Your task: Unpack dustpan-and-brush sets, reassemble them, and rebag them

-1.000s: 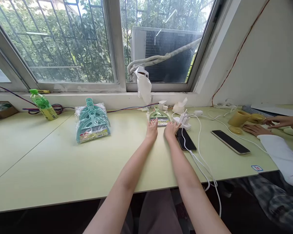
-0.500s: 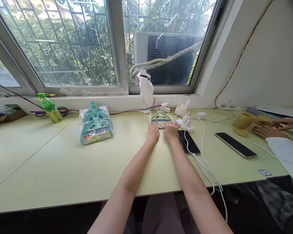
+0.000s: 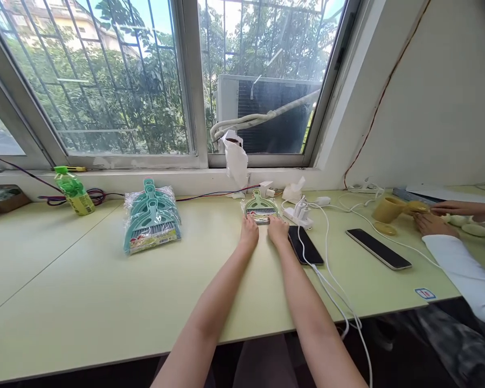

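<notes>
A light green dustpan and brush set (image 3: 260,206) in clear plastic wrap lies flat on the table near the window wall. At its lower left corner, my left hand (image 3: 249,231) has its fingers bent over the package edge. My right hand (image 3: 278,229) holds the lower right corner the same way, thumb side toward the middle. Both sets of fingertips are small and partly hidden. Farther left, a pile of several teal dustpan and brush sets (image 3: 152,226), also wrapped in plastic, overlaps on the table.
A black phone (image 3: 306,246) and a white power strip (image 3: 299,216) with cables sit beside my right hand. Another phone (image 3: 378,249) lies farther right. A co-worker's hands (image 3: 434,221) are by a yellow cup (image 3: 388,209). A green bottle (image 3: 75,191) stands left.
The view has tilted up slightly, so the scene sits lower and a little left. My hands stay at the light green set's lower corners.
</notes>
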Action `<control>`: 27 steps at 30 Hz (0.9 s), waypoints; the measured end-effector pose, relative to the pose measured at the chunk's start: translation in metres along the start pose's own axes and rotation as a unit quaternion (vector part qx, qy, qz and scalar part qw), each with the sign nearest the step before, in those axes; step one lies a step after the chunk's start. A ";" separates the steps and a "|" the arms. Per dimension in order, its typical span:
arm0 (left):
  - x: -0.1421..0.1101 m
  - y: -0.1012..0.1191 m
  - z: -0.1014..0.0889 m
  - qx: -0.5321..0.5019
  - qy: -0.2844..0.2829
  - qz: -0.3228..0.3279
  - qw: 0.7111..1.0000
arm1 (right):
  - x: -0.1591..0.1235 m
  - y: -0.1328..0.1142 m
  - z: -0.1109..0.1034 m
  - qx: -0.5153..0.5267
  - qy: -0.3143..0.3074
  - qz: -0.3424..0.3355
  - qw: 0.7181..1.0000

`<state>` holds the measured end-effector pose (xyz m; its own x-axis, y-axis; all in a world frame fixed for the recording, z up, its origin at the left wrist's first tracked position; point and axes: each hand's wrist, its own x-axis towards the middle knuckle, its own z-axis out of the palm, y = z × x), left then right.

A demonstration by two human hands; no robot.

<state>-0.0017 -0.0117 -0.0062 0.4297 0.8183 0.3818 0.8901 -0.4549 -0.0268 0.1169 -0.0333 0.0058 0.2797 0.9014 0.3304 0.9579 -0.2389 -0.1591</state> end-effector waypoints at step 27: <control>0.011 0.009 0.014 -0.134 0.010 -0.049 0.990 | -0.001 -0.001 0.004 0.059 0.026 0.000 0.998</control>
<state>0.0133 -0.0015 -0.0150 0.3374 0.8573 0.3888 0.8542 -0.4524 0.2563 0.1159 -0.0326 0.0020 0.2853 0.8805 0.3787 0.9447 -0.1917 -0.2660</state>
